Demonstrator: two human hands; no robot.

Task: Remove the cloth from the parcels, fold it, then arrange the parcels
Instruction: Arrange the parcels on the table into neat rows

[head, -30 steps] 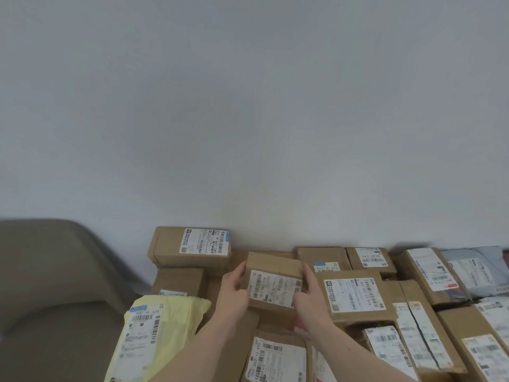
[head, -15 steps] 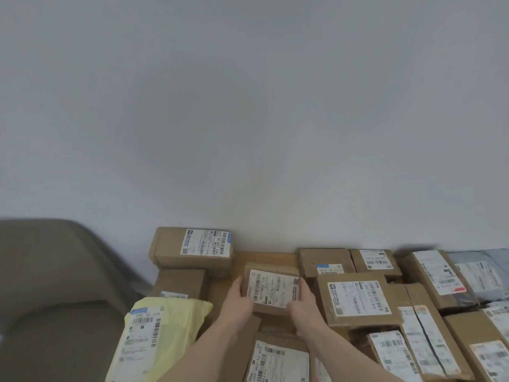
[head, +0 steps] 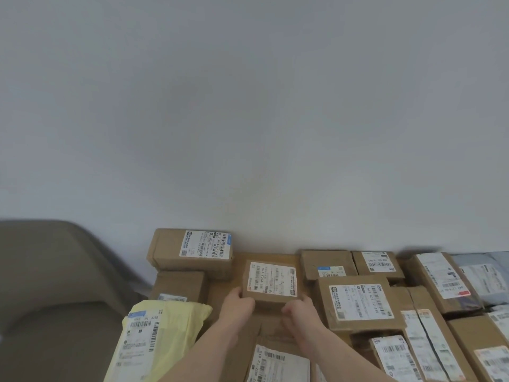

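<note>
A small brown parcel (head: 271, 281) with a white label lies flat on a larger brown box (head: 237, 267), near the wall. My left hand (head: 237, 304) grips its near left corner, thumb on the edge. At the near right corner my right hand (head: 299, 310) holds the front edge with curled fingers. Several labelled cardboard parcels surround it, among them a box (head: 192, 250) at the back left and a flat box (head: 358, 301) to the right. No cloth is in view.
A yellow mailer bag (head: 157, 337) lies at the lower left, overhanging the pile. A grey-brown chair (head: 55, 285) stands to the left. Grey mailer bags (head: 484, 274) lie at the far right. A plain white wall (head: 248, 119) rises directly behind the parcels.
The small parcel has gone from tilted and lifted to lying flat on the larger box, further back. Both hands slid from its sides to its near corners.
</note>
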